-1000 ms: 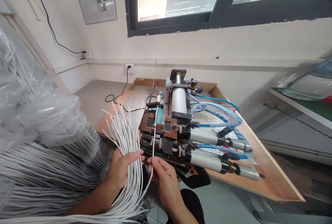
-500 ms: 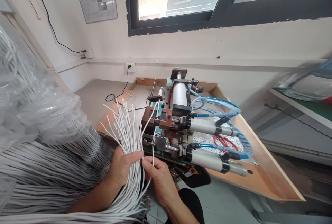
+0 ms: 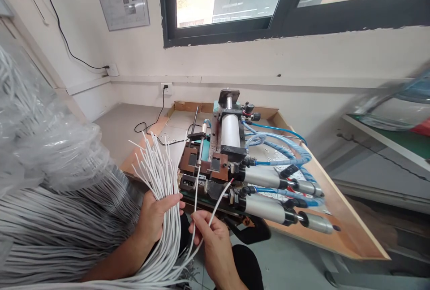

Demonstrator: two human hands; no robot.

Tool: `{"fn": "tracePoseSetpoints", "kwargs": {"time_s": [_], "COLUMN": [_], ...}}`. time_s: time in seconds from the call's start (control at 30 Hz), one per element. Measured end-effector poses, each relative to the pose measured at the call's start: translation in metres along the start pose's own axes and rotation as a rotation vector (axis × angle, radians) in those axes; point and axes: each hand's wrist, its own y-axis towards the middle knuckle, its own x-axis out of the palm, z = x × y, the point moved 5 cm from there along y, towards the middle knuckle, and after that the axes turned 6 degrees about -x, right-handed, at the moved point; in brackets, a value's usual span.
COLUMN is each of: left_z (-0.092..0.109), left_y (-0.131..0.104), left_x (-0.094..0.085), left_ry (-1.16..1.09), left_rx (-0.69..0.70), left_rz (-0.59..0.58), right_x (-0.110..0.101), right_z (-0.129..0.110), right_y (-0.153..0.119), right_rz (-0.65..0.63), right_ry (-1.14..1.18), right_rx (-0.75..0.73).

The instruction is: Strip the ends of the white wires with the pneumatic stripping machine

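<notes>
My left hand (image 3: 154,218) is closed around a thick bundle of white cables (image 3: 157,166), whose loose ends fan out upward. To its right, my right hand (image 3: 215,240) pinches white cable between thumb and fingers. From that hand one white cable (image 3: 196,196) runs up into the gap between the brown jaw blocks of the pneumatic machine (image 3: 230,131). A second cable (image 3: 219,201) leans right out of the same hand, its tip pinkish red, in front of the lower cylinder. The lower lengths of the bundle sweep down past my left forearm.
A large heap of grey-white cables (image 3: 67,222), partly under clear plastic (image 3: 63,142), fills the left side. The machine stands in a wooden-edged tray (image 3: 349,218) with white scraps. Blue air hoses (image 3: 285,162) loop at its right. A shelf (image 3: 386,137) juts out at far right.
My right hand has moved slightly down and away from the bundle. The machine's brown jaw blocks have come apart. A cable with a reddish tip now leans right.
</notes>
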Motion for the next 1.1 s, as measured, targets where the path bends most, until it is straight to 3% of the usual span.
{"fn": "tracePoseSetpoints", "kwargs": {"time_s": [0.2, 0.4, 0.53, 0.73, 1.1], "left_z": [-0.002, 0.002, 0.000, -0.002, 0.002], "left_y": [0.000, -0.002, -0.003, 0.001, -0.001], "left_x": [0.001, 0.006, 0.006, 0.000, 0.004], "left_ry": [0.024, -0.034, -0.040, -0.063, -0.062], "left_rx": [-0.008, 0.129, 0.065, 0.019, 0.009], "left_rz": [-0.024, -0.122, -0.128, -0.068, -0.054], "right_x": [0.006, 0.023, 0.016, 0.007, 0.012], "right_z": [-0.004, -0.006, -0.011, -0.002, 0.000], "right_y": [0.005, 0.003, 0.001, 0.000, 0.011], "right_rz": [-0.010, -0.197, -0.049, 0.040, 0.004], "right_ry": [0.064, 0.063, -0.011, 0.056, 0.127], "right_rx": [0.056, 0.082, -0.068, -0.010, 0.082]}}
